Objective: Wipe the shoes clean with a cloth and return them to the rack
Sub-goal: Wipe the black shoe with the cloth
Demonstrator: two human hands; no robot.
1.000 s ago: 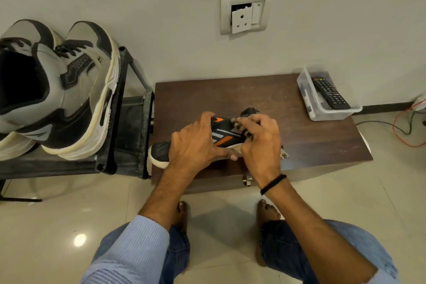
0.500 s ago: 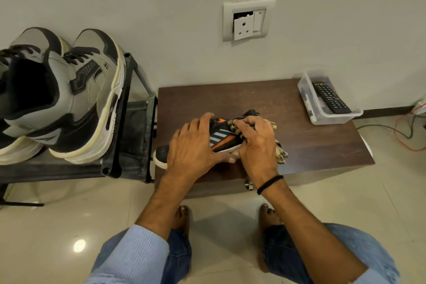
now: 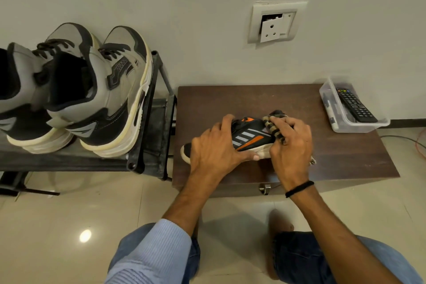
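Our left grip (image 3: 216, 145) clasps the shoe (image 3: 251, 136) over its front half, near the worktop's (image 3: 341, 159) front-left edge. Our right grip (image 3: 291, 145) presses the cloth (image 3: 273, 125) on the heel end. Bare worktop lies open rightward. The rack (image 3: 147, 122) stands just left, carrying sneakers (image 3: 110, 99).

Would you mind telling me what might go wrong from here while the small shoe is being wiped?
1. The small shoe lies near the left front corner of the table; if the left hand loosens, a firm stroke could push it off.
2. The right hand holds the cloth bunched, so parts of the heel may get missed.
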